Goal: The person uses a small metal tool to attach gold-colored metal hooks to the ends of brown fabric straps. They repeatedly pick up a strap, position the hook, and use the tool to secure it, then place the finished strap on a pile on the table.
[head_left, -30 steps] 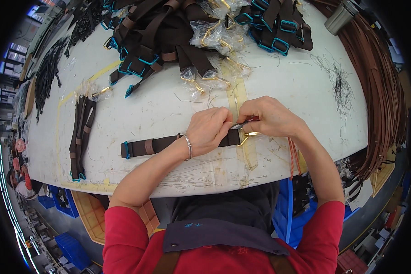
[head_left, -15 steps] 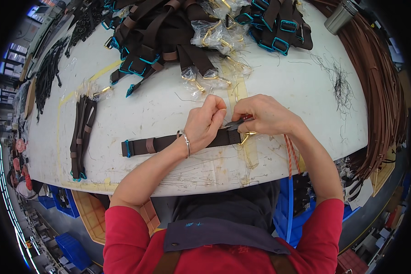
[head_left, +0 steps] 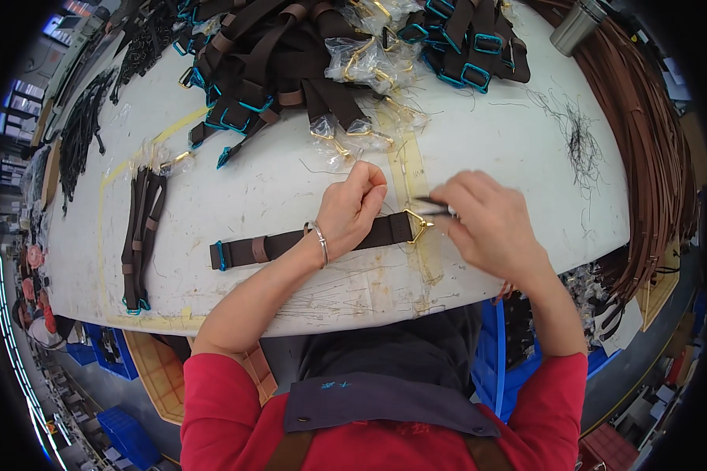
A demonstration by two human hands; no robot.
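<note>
A dark brown webbing strap (head_left: 291, 243) lies across the table in front of me. A blue buckle (head_left: 221, 255) is at its left end and a gold metal clasp (head_left: 419, 226) at its right. My left hand (head_left: 352, 210) rests over the strap's middle, fingertips pinched together; whatever is in the pinch is too small to make out. Just right of the clasp, my right hand (head_left: 485, 224) is closed around thread snips (head_left: 434, 206), their dark blades pointing left. Motion blurs that hand a little.
Many brown straps (head_left: 267, 63) with blue buckles and plastic-wrapped gold clasps are heaped at the back. A folded strap (head_left: 141, 235) lies at the left. Long brown strips (head_left: 636, 149) hang over the right edge near a steel cup (head_left: 578, 27). Loose threads (head_left: 581, 145) lie far right.
My right hand has moved right with the snips, away from the strap's end, uncovering the gold clasp. My left hand has stayed nearly in place.
</note>
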